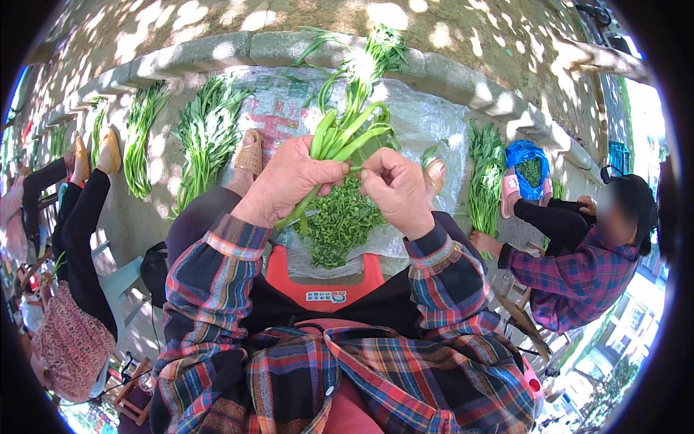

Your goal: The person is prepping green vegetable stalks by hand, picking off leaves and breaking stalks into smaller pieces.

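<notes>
My left hand [300,177] is wrapped round a bunch of thick pale-green leafy stalks [343,136], held above my lap. My right hand [396,186] is beside it, thumb and forefinger pinched on a thin green stem at the bunch's near side. Below both hands lies a heap of short green pieces [334,230] on a translucent plastic sheet [426,116]. A small shiny strip, perhaps a blade, shows under my left hand; its kind is unclear. More long leafy stalks [370,69] lie beyond the bunch, across the sheet's far edge.
A red plastic stool edge [325,293] shows between my legs. Leafy bundles lie left [210,130] and right [486,170]. A stone kerb [271,49] crosses the far side. At right a person in plaid [578,271] sits near a blue bag [531,152]; other people sit at left.
</notes>
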The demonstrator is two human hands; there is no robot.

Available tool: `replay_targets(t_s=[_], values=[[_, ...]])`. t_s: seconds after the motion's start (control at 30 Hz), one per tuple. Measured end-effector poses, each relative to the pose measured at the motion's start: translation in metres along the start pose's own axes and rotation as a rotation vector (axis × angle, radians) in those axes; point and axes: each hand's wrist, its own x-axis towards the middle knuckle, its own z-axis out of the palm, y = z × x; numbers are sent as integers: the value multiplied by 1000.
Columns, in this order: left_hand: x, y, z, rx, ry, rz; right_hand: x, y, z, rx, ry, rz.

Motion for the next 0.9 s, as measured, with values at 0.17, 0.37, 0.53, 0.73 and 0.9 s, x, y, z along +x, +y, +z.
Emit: replay_targets(t_s=[0.17, 0.37, 0.53, 0.73, 0.9], values=[[1, -7, -6, -110, -21, -36, 6, -7, -14, 237, 183, -72], [0, -5, -5, -314, 41, -54, 2, -8, -18, 171, 57, 9], [3, -3, -3, -353, 56, 6, 0, 2, -13, -148, -87, -13], [9, -13, -10, -337, 48, 27, 1, -2, -10, -198, -121, -99], [9, -14, -5, -118, 83, 33, 2, -7, -15, -194, -102, -71]])
